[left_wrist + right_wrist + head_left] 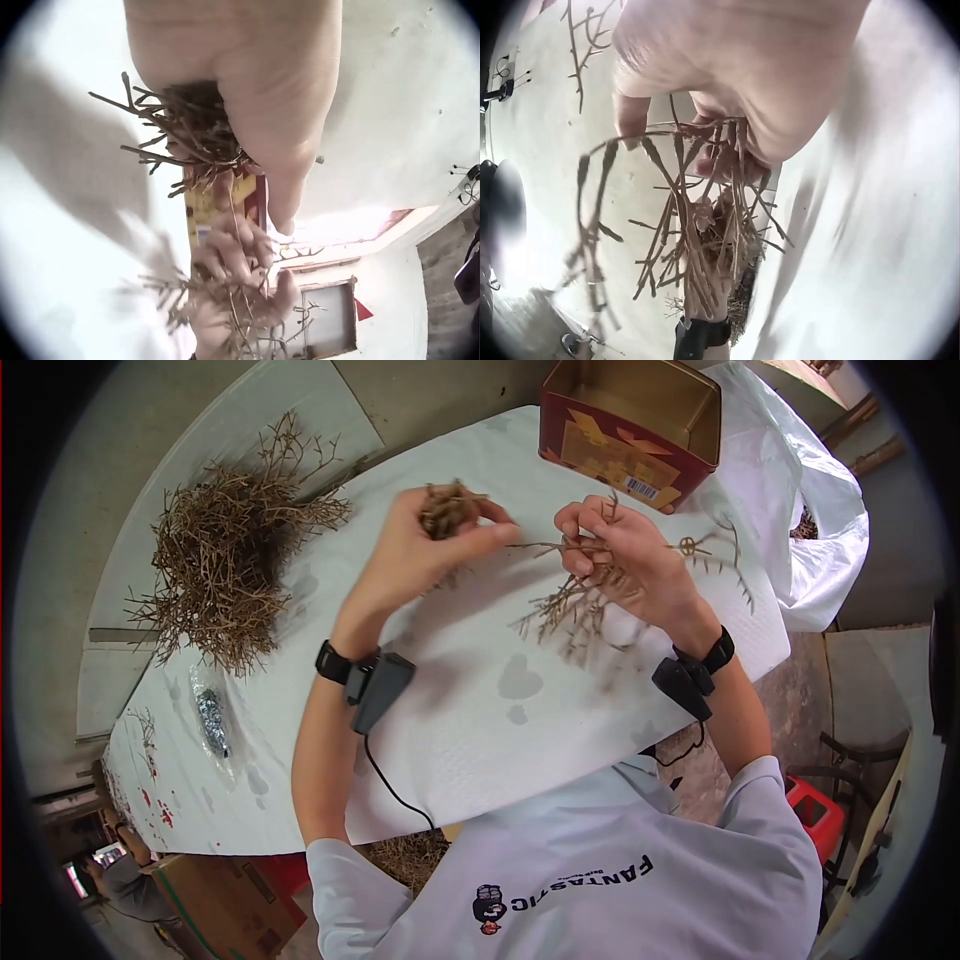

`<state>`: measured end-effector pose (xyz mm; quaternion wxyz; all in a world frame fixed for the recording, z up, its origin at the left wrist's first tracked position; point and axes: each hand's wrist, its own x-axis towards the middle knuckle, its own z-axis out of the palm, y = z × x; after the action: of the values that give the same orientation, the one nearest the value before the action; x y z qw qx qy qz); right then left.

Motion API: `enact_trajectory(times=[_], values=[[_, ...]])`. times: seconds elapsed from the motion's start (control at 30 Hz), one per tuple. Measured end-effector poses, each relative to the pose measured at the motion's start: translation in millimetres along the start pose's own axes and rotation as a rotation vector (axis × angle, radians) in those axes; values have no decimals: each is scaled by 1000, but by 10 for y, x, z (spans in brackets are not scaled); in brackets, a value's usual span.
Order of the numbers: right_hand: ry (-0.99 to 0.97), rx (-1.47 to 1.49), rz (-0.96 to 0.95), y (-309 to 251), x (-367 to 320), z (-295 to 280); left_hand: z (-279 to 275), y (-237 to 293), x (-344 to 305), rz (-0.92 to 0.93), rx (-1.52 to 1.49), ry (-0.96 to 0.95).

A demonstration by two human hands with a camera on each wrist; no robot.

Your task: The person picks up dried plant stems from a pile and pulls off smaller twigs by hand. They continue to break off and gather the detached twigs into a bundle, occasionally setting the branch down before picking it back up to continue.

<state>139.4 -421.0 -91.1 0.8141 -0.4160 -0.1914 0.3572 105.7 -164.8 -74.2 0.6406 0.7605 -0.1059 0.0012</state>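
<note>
My left hand (415, 555) holds a compact bunch of short brown dry twigs (448, 512) in its palm, with the thumb stretched toward the other hand. In the left wrist view the bunch's forked ends (187, 131) stick out beside the palm. To the right, my right hand (640, 555) grips several longer branching twigs (565, 608) with curled fingers. Their knobbly sprigs (682, 225) hang below the fingers in the right wrist view. A thin stem (535, 546) reaches from the right fingers to the left thumb tip. Both hands are above the white-covered table (470, 730).
A big tangled twig pile (220, 570) lies at the left. Nearer is a clear plastic packet (212, 720) with something dark inside. An open red and gold tin (600, 455) stands at the back, beside a whitish plastic bag (825, 490). A red stool (815, 815) is at right.
</note>
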Motion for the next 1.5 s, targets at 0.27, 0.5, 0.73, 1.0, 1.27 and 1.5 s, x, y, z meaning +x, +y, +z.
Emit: enact_trajectory(times=[0.27,0.5,0.73,1.0,1.27,1.5], values=[[-69,-319,-93,74,23,-34,430,230,-48,-318,-224,-7],[-6,-553,-73,141,71,-34,404,105,-37,-239,-75,44],[108,-602,-93,80,53,-79,331,55,-51,-105,-117,-71],[171,-514,-191,116,73,-81,68,-35,32,-272,42,47],[32,-534,-329,181,54,43,274,-36,-40,-384,-43,-205],[180,-669,-261,46,23,41,216,-29,-37,-118,-149,-116]])
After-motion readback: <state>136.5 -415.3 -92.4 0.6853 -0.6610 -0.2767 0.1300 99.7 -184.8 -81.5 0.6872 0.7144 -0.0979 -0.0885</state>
